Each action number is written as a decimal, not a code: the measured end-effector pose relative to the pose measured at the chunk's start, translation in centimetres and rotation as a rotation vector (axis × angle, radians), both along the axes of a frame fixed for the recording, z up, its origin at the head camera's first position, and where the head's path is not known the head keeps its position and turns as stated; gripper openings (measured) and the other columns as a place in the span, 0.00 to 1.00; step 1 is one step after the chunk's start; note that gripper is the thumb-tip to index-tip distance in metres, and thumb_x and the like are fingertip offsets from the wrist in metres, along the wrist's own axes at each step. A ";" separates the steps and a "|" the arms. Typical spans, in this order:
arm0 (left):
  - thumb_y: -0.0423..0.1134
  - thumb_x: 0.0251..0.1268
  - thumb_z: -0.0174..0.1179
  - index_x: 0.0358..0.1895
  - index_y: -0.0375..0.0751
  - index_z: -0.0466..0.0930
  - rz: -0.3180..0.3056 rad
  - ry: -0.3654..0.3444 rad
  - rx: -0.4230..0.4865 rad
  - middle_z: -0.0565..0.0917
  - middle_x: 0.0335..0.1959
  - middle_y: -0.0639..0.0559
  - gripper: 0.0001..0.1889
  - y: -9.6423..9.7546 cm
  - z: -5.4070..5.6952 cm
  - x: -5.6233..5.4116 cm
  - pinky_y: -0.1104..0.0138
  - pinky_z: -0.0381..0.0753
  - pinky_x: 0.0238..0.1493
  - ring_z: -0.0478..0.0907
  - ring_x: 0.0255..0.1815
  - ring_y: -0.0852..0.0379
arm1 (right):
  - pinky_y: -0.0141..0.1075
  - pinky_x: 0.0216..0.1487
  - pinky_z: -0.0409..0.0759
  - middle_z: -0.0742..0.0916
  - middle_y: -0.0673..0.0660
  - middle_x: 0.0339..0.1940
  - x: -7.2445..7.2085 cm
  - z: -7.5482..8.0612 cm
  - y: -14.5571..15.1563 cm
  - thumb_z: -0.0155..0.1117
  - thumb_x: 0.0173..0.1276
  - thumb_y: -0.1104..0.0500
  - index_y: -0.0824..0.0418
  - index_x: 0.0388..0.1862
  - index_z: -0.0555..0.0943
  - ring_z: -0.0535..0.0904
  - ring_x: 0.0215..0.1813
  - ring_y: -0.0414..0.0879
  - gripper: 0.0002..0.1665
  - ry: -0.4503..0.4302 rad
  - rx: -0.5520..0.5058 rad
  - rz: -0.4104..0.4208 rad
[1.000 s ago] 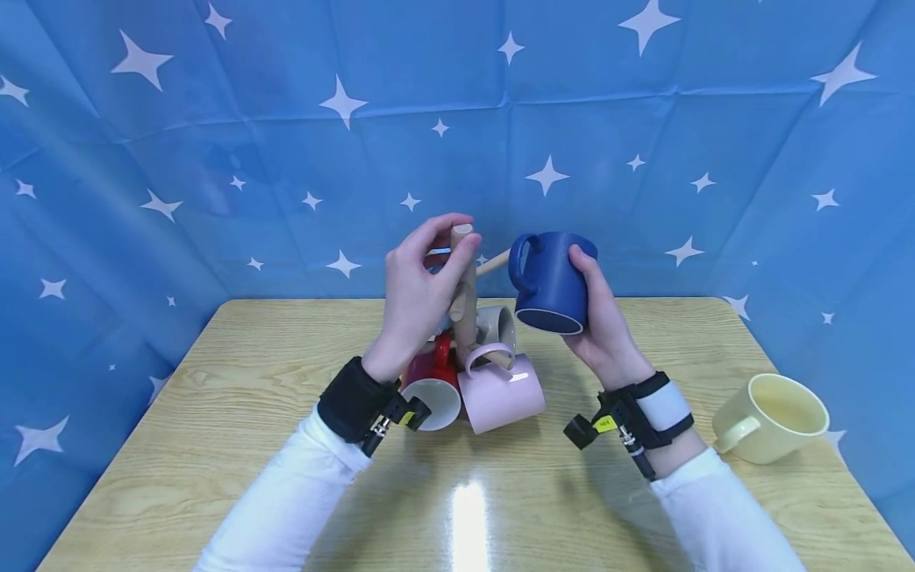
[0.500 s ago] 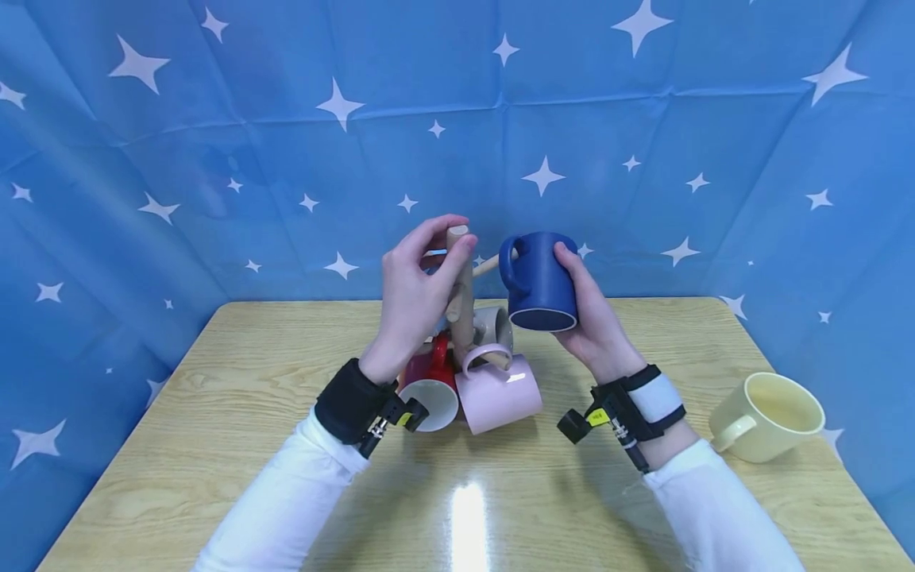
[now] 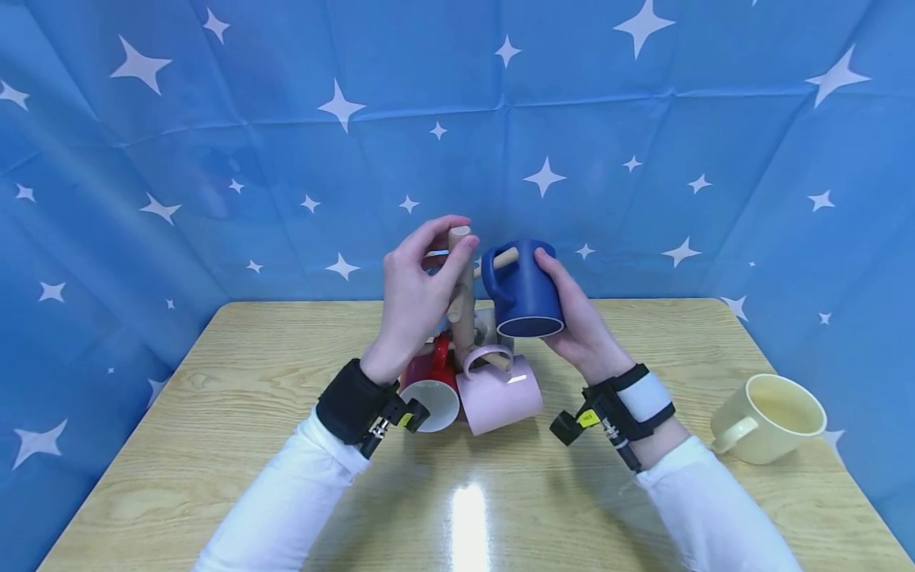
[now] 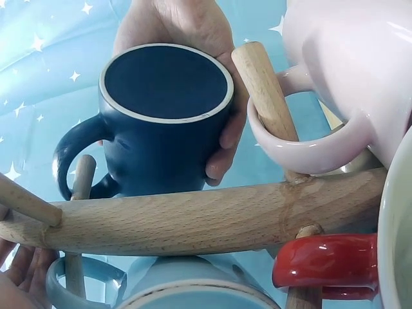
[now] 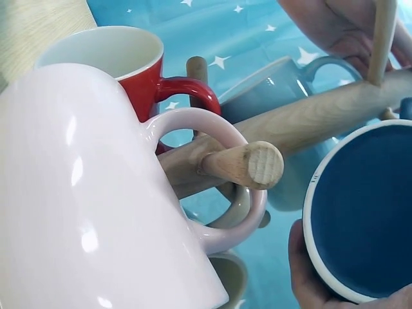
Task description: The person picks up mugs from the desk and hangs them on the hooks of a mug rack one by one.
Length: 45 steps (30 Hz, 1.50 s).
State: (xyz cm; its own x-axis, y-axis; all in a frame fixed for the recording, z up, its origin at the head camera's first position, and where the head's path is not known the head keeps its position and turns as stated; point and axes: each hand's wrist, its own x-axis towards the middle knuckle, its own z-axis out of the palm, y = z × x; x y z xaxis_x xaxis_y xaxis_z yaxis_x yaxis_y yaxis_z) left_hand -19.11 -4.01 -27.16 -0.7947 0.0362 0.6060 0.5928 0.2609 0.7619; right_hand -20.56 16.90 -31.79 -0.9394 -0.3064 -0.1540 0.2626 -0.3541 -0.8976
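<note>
My left hand (image 3: 422,294) grips the top of a wooden mug tree (image 3: 465,322), thumb and fingers around its post. In my right hand (image 3: 586,334) is a dark blue mug (image 3: 532,294), held upside down by its body, base rim tipped toward me. The mug's handle surrounds an upper right peg (image 3: 507,257), whose tip pokes through the loop. Lower on the tree hang a pink mug (image 3: 500,397) and a red mug (image 3: 422,368) by their handles. A light blue mug (image 4: 193,293) hangs on the post's other side in the left wrist view.
A pale yellow mug (image 3: 768,421) stands upright at the right of the wooden table (image 3: 286,381). Behind the pink mug, a greyish mug (image 3: 485,324) shows partly. A blue star-patterned cloth (image 3: 286,159) hangs behind the table.
My right hand has moved the blue mug left and slightly down, bringing its handle from beside the peg to around it. My left hand keeps its grip on the post.
</note>
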 end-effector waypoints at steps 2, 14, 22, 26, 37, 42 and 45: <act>0.39 0.76 0.64 0.59 0.38 0.85 0.001 -0.002 0.000 0.89 0.47 0.40 0.15 0.0 0.0 0.0 0.56 0.89 0.56 0.89 0.51 0.47 | 0.32 0.56 0.87 0.72 0.50 0.68 0.0 0.0 -0.1 0.45 0.81 0.32 0.43 0.86 0.45 0.77 0.64 0.44 0.44 -0.001 0.004 0.007; 0.39 0.76 0.64 0.60 0.39 0.85 0.002 -0.016 -0.002 0.89 0.48 0.40 0.15 0.0 0.0 -0.1 0.55 0.89 0.57 0.89 0.52 0.47 | 0.33 0.56 0.86 0.74 0.50 0.67 -0.5 -0.3 -0.5 0.44 0.81 0.31 0.45 0.86 0.48 0.80 0.60 0.43 0.43 0.002 0.004 0.058; 0.39 0.76 0.64 0.60 0.39 0.85 -0.003 -0.020 0.004 0.89 0.49 0.40 0.16 0.0 -0.1 -0.1 0.55 0.89 0.57 0.88 0.52 0.47 | 0.34 0.55 0.87 0.75 0.51 0.66 -0.7 -0.4 -0.7 0.43 0.81 0.31 0.44 0.84 0.50 0.82 0.57 0.42 0.40 -0.022 -0.002 0.050; 0.40 0.76 0.64 0.60 0.39 0.84 -0.006 -0.022 0.004 0.89 0.48 0.40 0.15 0.0 -0.1 -0.1 0.55 0.89 0.57 0.88 0.52 0.47 | 0.34 0.55 0.87 0.74 0.51 0.67 -0.8 -0.5 -0.8 0.42 0.81 0.31 0.44 0.84 0.50 0.81 0.59 0.43 0.41 -0.034 0.004 0.049; 0.40 0.76 0.64 0.60 0.39 0.85 -0.001 -0.023 0.005 0.89 0.49 0.41 0.15 -0.1 -0.1 0.0 0.55 0.89 0.57 0.89 0.52 0.48 | 0.34 0.55 0.86 0.75 0.50 0.65 -0.8 -0.5 -1.1 0.43 0.81 0.31 0.44 0.82 0.53 0.82 0.57 0.43 0.39 -0.027 -0.018 0.094; 0.40 0.76 0.64 0.60 0.39 0.85 -0.002 -0.017 0.009 0.89 0.48 0.41 0.15 -0.1 0.0 -0.1 0.56 0.89 0.57 0.89 0.51 0.48 | 0.35 0.56 0.87 0.74 0.51 0.67 -1.0 -0.6 -1.2 0.42 0.81 0.31 0.43 0.82 0.52 0.79 0.61 0.45 0.39 -0.026 -0.012 0.085; 0.40 0.76 0.64 0.60 0.39 0.85 -0.001 -0.018 0.005 0.89 0.48 0.41 0.15 -0.1 0.1 -0.1 0.56 0.89 0.58 0.89 0.52 0.48 | 0.35 0.55 0.87 0.74 0.50 0.66 -1.0 -0.6 -1.2 0.44 0.81 0.31 0.43 0.82 0.52 0.80 0.60 0.44 0.39 -0.028 -0.019 0.079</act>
State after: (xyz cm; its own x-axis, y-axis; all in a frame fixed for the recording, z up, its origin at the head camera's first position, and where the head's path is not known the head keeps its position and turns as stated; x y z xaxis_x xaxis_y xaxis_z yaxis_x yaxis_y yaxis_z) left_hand -19.20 -4.09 -27.11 -0.8055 0.0340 0.5916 0.5791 0.2568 0.7737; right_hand -21.60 15.69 -32.43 -0.9076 -0.3822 -0.1736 0.3155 -0.3485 -0.8826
